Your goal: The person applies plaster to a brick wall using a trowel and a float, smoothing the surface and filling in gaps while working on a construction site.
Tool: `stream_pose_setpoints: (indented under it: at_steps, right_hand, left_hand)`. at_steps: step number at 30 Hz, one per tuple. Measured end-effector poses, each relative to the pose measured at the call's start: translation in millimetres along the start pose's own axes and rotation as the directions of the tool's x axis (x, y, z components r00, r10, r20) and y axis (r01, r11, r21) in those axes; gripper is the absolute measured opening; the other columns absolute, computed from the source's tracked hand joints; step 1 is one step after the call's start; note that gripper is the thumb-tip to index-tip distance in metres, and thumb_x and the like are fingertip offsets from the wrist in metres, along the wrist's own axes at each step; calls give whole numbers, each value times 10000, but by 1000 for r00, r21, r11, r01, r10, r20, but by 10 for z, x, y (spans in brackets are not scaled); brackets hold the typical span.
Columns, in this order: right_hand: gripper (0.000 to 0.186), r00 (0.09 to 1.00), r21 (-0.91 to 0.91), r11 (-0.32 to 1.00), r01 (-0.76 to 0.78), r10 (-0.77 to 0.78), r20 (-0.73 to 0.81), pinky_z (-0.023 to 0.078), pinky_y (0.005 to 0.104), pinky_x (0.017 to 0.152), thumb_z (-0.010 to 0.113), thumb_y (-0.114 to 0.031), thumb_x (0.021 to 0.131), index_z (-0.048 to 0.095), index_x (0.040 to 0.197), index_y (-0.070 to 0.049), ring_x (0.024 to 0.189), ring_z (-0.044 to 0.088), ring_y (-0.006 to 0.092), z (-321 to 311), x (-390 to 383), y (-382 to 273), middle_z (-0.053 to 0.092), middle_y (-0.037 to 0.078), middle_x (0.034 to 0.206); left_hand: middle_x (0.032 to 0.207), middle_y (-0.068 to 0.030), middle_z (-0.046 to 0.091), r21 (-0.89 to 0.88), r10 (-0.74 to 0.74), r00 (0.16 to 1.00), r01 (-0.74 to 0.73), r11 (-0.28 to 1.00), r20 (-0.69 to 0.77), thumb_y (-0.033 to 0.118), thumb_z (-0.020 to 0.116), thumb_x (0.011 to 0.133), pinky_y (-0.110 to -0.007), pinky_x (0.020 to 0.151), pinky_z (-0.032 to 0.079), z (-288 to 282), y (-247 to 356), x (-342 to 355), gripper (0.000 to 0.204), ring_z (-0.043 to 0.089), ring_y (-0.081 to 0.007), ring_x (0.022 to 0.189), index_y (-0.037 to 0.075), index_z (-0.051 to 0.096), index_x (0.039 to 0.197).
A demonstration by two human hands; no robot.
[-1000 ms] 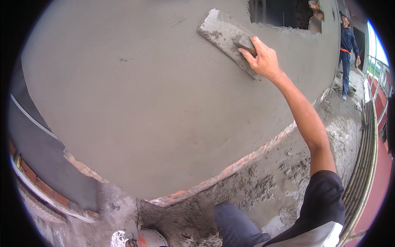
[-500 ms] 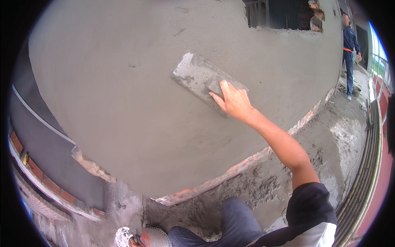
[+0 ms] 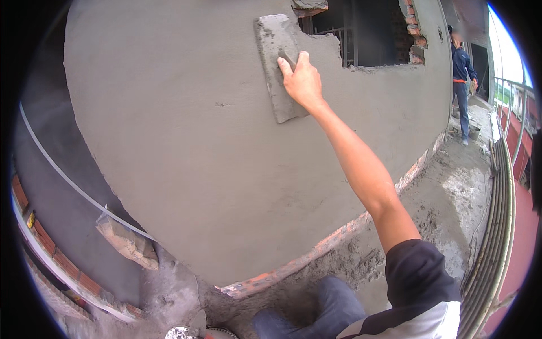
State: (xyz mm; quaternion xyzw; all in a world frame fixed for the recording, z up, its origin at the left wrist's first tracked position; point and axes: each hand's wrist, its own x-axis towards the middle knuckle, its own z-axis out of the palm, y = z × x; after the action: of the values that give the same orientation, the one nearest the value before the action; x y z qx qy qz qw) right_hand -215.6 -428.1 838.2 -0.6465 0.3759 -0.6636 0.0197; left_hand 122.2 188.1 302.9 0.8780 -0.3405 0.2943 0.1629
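Observation:
My right hand [image 3: 294,76] grips the handle of a long rectangular plastering float [image 3: 270,39], held nearly vertical against the grey plastered wall [image 3: 186,113], just left of a rough window opening [image 3: 375,37] with broken brick edges. A strip of exposed brick [image 3: 305,254] runs along the wall's foot. My left hand is not visible; the top of a mortar-spattered tool or container [image 3: 217,333] shows at the bottom edge. My bent knees [image 3: 339,299] are below the wall.
A person [image 3: 462,73] in dark clothes stands along the walkway at right, near a bucket [image 3: 474,133]. Long poles [image 3: 488,237] lie beside a railing [image 3: 519,130] and red lower surface. At left are a lower grey area [image 3: 101,237] and brick ledge [image 3: 84,279].
The float swept down, then moved up and left, turning from diagonal to nearly vertical. The view shifted, showing more of the window opening.

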Motion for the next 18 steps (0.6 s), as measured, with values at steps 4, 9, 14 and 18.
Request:
stream_pose_setpoints:
  at_steps: [4, 9, 14, 18]
  right_hand:
    - [431, 926, -17, 942, 334, -325, 189, 534, 528, 645, 576, -387, 998, 453, 1104, 12, 773, 659, 449, 335, -792, -164, 657, 249, 907]
    - [375, 683, -117, 753, 648, -506, 527, 567, 422, 605, 664, -335, 941, 498, 1151, -72, 847, 690, 277, 325, -1781, 740, 616, 100, 1013]
    - [348, 814, -412, 731, 545, -344, 467, 564, 414, 748, 694, -287, 907, 514, 1133, -92, 1003, 647, 282, -460, -1338, 1934, 598, 88, 1065]
    - [456, 950, -296, 907, 299, -311, 5, 496, 507, 816, 662, -392, 943, 533, 1170, -18, 966, 618, 467, -450, -148, 1477, 663, 250, 1026]
  left_hand:
    - [986, -156, 707, 147, 152, 984, -137, 980, -93, 417, 687, 885, -464, 782, 560, 226, -180, -51, 403, 679, -353, 893, 56, 701, 1063]
    - [876, -140, 691, 235, 174, 958, -119, 965, -229, 519, 686, 891, -428, 618, 556, 448, -393, -82, 479, 674, -316, 731, 48, 692, 977]
    - [1191, -211, 620, 24, -234, 950, 234, 972, 206, 226, 637, 879, -505, 947, 459, 53, 194, 148, 400, 577, -428, 1114, -16, 610, 1196]
    - [1170, -203, 614, 27, -261, 945, 261, 965, 198, 193, 639, 853, -496, 927, 460, 63, 159, 140, 410, 582, -406, 1090, -12, 599, 1206]
